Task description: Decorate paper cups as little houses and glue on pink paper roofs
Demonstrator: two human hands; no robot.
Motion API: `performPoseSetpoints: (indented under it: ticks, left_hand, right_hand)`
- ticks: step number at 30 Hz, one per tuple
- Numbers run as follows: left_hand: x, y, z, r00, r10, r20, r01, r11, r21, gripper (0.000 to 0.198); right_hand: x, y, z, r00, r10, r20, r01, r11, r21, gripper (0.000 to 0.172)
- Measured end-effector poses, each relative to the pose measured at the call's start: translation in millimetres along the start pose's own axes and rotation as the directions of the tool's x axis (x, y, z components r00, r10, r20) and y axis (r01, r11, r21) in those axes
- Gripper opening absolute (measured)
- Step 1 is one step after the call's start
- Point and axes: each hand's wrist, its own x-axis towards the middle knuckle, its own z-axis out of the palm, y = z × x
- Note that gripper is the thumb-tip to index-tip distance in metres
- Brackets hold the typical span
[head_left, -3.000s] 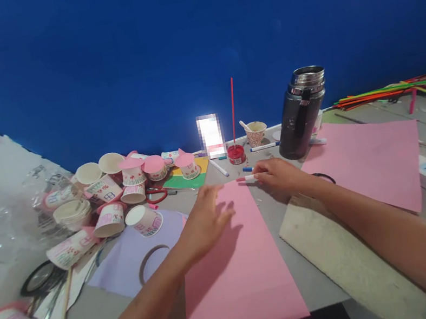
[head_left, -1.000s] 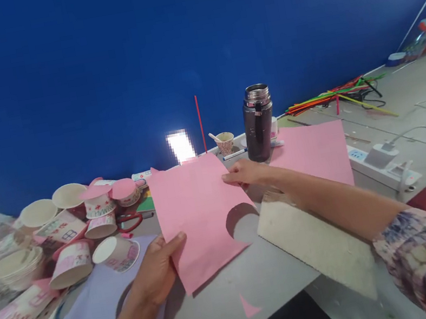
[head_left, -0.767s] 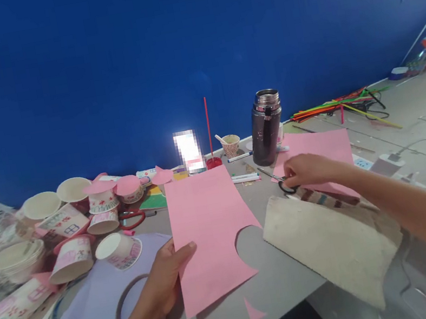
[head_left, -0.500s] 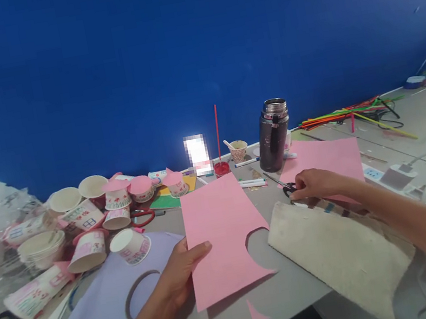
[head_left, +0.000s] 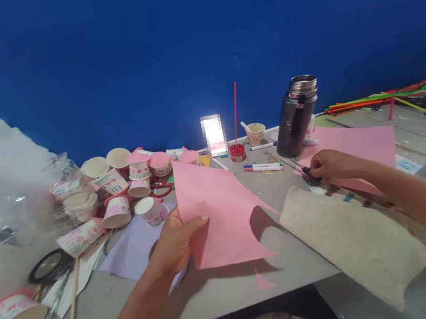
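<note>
My left hand (head_left: 173,238) grips the left edge of a sheet of pink paper (head_left: 217,219), thumb on top. A rounded piece is cut out of the sheet's right side, leaving pointed ends. My right hand (head_left: 332,166) is closed on the dark handles of the scissors (head_left: 309,177), low over the table, blades pointing away to the left. Beside that hand lies a second pink sheet (head_left: 363,149). A cream cloth (head_left: 358,233) is spread below my right forearm. One small pink scrap (head_left: 264,279) rests near the table's front edge.
Decorated paper cups (head_left: 117,212) crowd the left side, near purple paper (head_left: 131,256). A dark thermos (head_left: 297,117) without its lid, a red jar (head_left: 237,152) and markers (head_left: 263,167) stand or lie towards the wall. Coloured sticks (head_left: 376,100) lie at the far right.
The view has shifted, so most table items appear further right and higher. The pink sheet in my left hand has tilted flatter. My right hand stays at the scissors.
</note>
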Motion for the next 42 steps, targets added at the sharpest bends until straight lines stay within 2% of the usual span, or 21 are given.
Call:
performPoseSetpoints:
  ticks: [3,5,6,7,9,13,15,18,23,25,30,35,42]
  left_hand:
    - [11,17,1.9,0.978,0.199,-0.066,-0.204,0.976,-0.076,0.053]
    - [20,22,3.6,0.953,0.279,-0.117,-0.292,0.95,-0.114,0.061]
    - [24,22,4.4,0.946,0.293,-0.136,-0.31,0.942,-0.127,0.064]
    - [28,21,5.0,0.945,0.292,-0.15,-0.312,0.94,-0.136,0.067]
    - [36,13,5.5,0.953,0.252,-0.17,-0.277,0.949,-0.15,0.07]
    - [44,-7,4.1,0.962,0.148,-0.231,-0.194,0.963,-0.189,0.075]
    - [46,-15,3.2,0.96,0.112,-0.257,-0.171,0.96,-0.221,0.074]
    - [46,-21,2.7,0.969,0.027,-0.245,-0.104,0.945,-0.309,0.071]
    - [47,-26,4.2,0.971,-0.12,-0.205,0.009,0.88,-0.474,0.061]
    - [48,-28,5.1,0.972,-0.124,-0.197,0.012,0.871,-0.491,0.06]
    - [49,-34,4.8,0.979,-0.078,-0.187,-0.013,0.897,-0.441,0.061]
    - [48,-37,4.0,0.978,-0.004,-0.209,-0.071,0.934,-0.351,0.06]
    - [46,-38,5.4,0.98,0.02,-0.2,-0.081,0.951,-0.299,0.061]
  right_hand:
    - [-11,0,5,0.991,-0.129,-0.043,0.135,0.969,0.205,0.043]
    - [-21,-4,15,0.963,-0.213,-0.164,0.268,0.761,0.59,0.052]
    - [-26,-8,20,0.96,-0.243,-0.139,0.271,0.677,0.685,0.059]
    - [-31,-13,26,0.953,-0.291,-0.078,0.254,0.637,0.728,0.067]
    - [-41,-28,36,0.922,-0.383,0.054,0.235,0.666,0.708,0.073]
    - [-48,-65,45,0.828,-0.528,0.189,0.319,0.721,0.615,0.071]
    - [-41,-78,49,0.822,-0.521,0.228,0.305,0.743,0.596,0.067]
    - [-25,-85,59,0.829,-0.485,0.278,0.227,0.747,0.625,0.067]
    - [-13,-80,73,0.797,-0.542,0.265,0.208,0.659,0.722,0.074]
    - [-16,-79,76,0.785,-0.553,0.279,0.195,0.648,0.736,0.075]
    - [-23,-76,86,0.775,-0.509,0.374,0.059,0.648,0.759,0.076]
    - [-24,-73,97,0.762,-0.505,0.407,0.035,0.659,0.752,0.077]
    - [-27,-86,96,0.759,-0.48,0.44,0.015,0.689,0.725,0.075]
